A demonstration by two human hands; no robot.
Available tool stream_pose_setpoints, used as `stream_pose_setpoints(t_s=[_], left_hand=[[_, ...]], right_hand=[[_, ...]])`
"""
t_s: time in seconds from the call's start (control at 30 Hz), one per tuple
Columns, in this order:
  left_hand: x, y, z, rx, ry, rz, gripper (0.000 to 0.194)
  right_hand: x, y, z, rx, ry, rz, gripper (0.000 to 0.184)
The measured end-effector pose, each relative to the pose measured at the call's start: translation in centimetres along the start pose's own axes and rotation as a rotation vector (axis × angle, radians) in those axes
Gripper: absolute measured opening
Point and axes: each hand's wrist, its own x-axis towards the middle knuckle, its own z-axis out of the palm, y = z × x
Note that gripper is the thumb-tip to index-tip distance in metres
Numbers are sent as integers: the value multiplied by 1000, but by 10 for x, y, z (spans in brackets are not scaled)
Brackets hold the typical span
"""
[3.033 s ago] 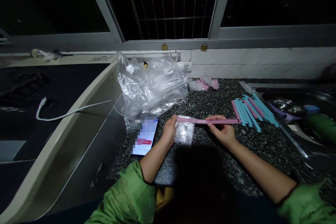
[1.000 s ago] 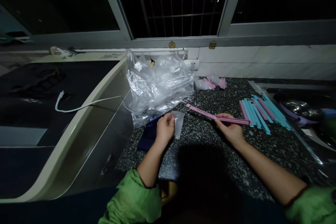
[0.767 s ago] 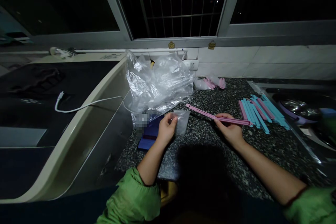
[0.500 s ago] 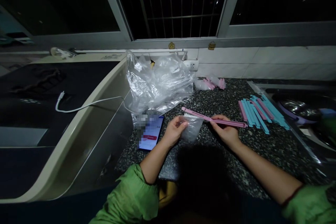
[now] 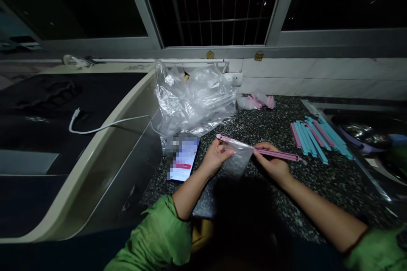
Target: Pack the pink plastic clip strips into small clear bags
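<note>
My left hand (image 5: 216,159) is closed, pinching the top edge of a small clear plastic bag (image 5: 239,161). The bag hangs between my hands over the dark counter. My right hand (image 5: 274,167) grips a long pink bag sealing clip (image 5: 276,154) near its middle. The clip is unfolded: one arm runs left along the top of the bag to my left fingers, the other points right. Whether the bag's edge sits inside the clip I cannot tell. Blue and pink clips (image 5: 313,137) lie in a pile beyond my right hand.
A lit phone (image 5: 184,159) lies left of my left hand. Behind it is a large crumpled plastic bag (image 5: 193,99). Small bags with pink clips (image 5: 257,100) lie near the tiled wall. A sink (image 5: 337,112) is at right; a white cable (image 5: 108,125) hangs at left.
The earlier pink clip left my left fingers, and my left hand came back from over the phone with the clear bag. It moved right, bringing the bag against the clip's left arm.
</note>
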Motion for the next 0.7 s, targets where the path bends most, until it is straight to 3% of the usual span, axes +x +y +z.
stream_pose_setpoints(t_s=[0.43,0.7], left_hand=[[1,4,-2,-48,94,-94,45],[3,2,-5,-50,54,-222,40]], right_hand=[[-3,2,2,-32,-59,25,22],[-5,5,4,-61,-86,-12,18]])
